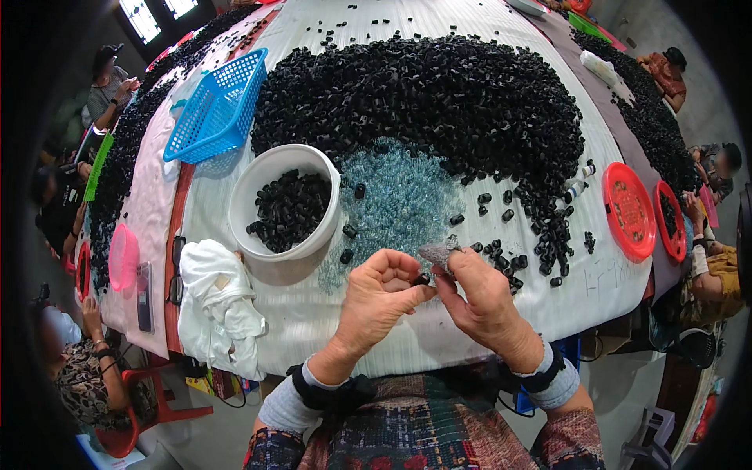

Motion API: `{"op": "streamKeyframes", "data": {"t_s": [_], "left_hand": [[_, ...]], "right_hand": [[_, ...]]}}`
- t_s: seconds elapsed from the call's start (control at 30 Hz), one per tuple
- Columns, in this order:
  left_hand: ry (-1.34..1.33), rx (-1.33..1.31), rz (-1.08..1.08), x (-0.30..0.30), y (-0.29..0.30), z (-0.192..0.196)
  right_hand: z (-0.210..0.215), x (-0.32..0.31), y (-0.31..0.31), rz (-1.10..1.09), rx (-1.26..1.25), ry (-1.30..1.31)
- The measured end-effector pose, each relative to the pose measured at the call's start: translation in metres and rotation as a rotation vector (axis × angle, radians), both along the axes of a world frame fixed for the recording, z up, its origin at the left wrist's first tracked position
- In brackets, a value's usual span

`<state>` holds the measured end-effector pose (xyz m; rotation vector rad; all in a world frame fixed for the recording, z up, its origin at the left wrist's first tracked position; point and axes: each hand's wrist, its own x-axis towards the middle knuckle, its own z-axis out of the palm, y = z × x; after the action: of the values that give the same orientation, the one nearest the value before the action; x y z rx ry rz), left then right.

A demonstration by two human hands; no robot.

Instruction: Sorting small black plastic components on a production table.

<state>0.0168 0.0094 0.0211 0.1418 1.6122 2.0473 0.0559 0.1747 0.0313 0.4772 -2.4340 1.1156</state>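
Observation:
My left hand (372, 301) is closed, thumb and fingers pinching a small black plastic piece (423, 279). Close beside it, my right hand (489, 309) is also closed, its fingertips almost meeting the left ones. A grey, cloth-like piece (439, 252) sits at the right fingertips; whether it is held or worn on a finger I cannot tell. Beyond my hands lies a heap of small clear bluish pieces (399, 196), bordered by a large pile of black plastic pieces (423, 94). Several loose black pieces (501, 258) lie by my right hand.
A white bucket (239, 207) with black pieces stands left of the clear heap, a blue basket (211, 110) behind it. A white cloth (219, 305) lies at the near left. Red lids (629, 211) are at the right. Other people sit along both side tables.

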Motion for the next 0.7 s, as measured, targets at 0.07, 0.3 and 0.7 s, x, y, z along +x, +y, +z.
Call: {"op": "streamKeyframes", "data": {"t_s": [0.07,0.3,0.7], "left_hand": [[0.005,-0.015,0.021,0.001,0.0,-0.001],[0.127,-0.159,0.0,0.001,0.001,-0.011],[-0.079,-0.08,-0.073,0.0,-0.003,-0.004]], "right_hand": [[0.0,0.001,0.001,0.003,0.049,0.01],[0.001,0.004,-0.003,0.002,0.125,-0.018],[0.0,0.005,-0.001,0.001,0.096,-0.081]]}}
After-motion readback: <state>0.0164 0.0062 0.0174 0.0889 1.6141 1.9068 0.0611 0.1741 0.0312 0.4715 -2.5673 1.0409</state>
